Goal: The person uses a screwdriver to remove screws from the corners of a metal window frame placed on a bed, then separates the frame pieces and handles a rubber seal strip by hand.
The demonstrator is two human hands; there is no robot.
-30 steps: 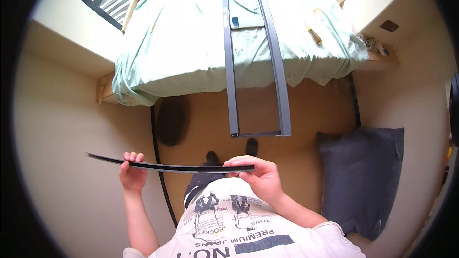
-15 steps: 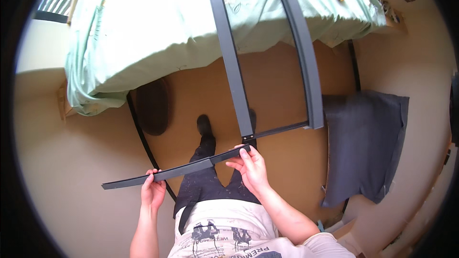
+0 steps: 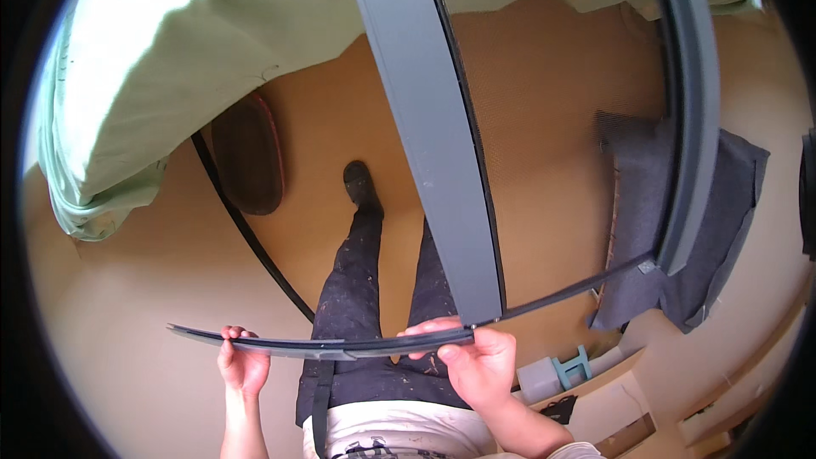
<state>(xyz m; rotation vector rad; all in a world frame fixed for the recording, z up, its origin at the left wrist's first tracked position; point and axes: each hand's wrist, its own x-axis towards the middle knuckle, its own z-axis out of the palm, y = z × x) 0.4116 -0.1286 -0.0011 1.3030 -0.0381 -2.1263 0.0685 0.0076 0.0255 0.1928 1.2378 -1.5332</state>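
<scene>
A long, thin dark grey strip (image 3: 357, 347) lies crosswise in front of my body, with a lighter overlapping piece near its middle. My left hand (image 3: 245, 367) pinches it near its left end. My right hand (image 3: 483, 365) grips the right end, thumb on the near side and fingers behind. That end meets the near corner of a large grey frame (image 3: 425, 119), at the foot of its wide left rail. The frame's slimmer right rail (image 3: 693, 110) joins a thin dark crossbar (image 3: 569, 293) running to the same corner. Fine mesh seems to span the frame.
Pale green cloth (image 3: 170, 76) drapes over a surface at the far left. A dark oval mat (image 3: 246, 157) lies on the brown floor. Dark grey fabric (image 3: 633, 263) hangs or lies at right, near a teal-handled container (image 3: 569, 370) and a wooden shelf (image 3: 633, 433).
The frame looks nearer and larger. The strip has levelled out, and its right end has come up against the frame's near corner. Both hands keep hold of it.
</scene>
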